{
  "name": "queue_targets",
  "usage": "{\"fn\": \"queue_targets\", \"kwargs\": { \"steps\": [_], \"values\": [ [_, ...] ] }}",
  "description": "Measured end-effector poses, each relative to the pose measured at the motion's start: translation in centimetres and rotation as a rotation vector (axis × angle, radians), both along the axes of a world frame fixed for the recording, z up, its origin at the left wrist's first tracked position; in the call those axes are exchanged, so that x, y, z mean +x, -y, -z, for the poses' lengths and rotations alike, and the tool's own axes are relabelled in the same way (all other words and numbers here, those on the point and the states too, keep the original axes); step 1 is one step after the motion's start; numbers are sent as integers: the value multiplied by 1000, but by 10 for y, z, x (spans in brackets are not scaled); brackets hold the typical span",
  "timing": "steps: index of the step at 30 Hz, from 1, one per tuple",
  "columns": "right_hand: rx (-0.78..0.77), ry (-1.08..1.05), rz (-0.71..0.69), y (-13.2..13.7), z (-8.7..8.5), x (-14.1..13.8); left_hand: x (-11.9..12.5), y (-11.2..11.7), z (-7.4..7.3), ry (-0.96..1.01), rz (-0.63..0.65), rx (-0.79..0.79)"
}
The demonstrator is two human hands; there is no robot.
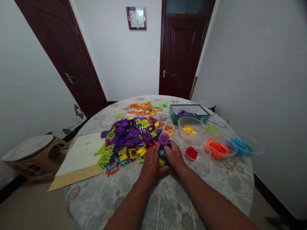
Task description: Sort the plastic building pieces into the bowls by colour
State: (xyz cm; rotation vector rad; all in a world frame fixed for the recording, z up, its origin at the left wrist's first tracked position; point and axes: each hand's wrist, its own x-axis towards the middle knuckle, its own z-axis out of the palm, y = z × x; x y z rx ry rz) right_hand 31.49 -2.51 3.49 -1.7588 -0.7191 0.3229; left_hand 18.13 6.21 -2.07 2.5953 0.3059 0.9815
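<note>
Both of my hands meet at the right front edge of a big pile of interlocking plastic building pieces (135, 139). Purple, lime, yellow, blue and red pieces are mixed in it. My right hand (176, 156) is closed round a purple building piece (164, 139) with toothed edges, which stands up above the fingers. From the other side, the fingers of my left hand (151, 163) press together against the same piece, thumb reaching toward the right hand. Lime and blue bits show between the hands, but whether they are joined to the purple piece is hidden.
Clear bowls to the right hold yellow (189, 129), red (191, 153), orange (217, 148) and blue pieces (241, 146). Behind them stands a green box (174, 118) with purple pieces. Orange pieces (141, 109) lie at the back; a paper sheet (80, 150) lies left.
</note>
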Motion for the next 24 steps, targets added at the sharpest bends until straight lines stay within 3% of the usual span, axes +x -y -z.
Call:
{"fn": "queue_targets", "kwargs": {
  "steps": [11,15,24],
  "values": [
    [170,-113,-112,-1,6,3,-2,1,10,-27,-29,63],
    [194,-139,-138,0,5,1,-3,2,4,-49,-24,42],
    [206,-210,-41,-8,4,-1,-3,-2,-8,-106,48,58]
  ]
}}
